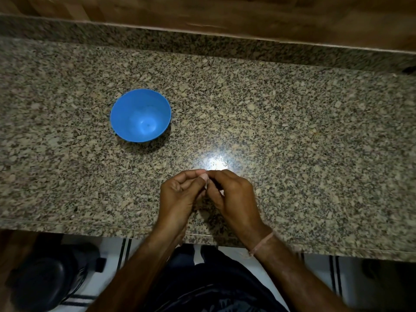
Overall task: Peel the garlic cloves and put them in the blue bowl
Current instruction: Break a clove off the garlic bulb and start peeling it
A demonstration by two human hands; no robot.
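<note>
Together the left hand (180, 197) and right hand (236, 199) pinch one garlic clove (206, 184), each grip closed on it

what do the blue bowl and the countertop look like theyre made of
Blue bowl: probably plastic, smooth with a soft sheen; the colour is even and the wall looks thin.
Countertop: polished granite or a similar stone, judging by the beige, grey and black speckle and the bright glare reflected off it.

A speckled granite bench (292, 122) (bright glare near its middle) meets a wooden wall (225, 12); white striped floor (319, 278) below.
</note>
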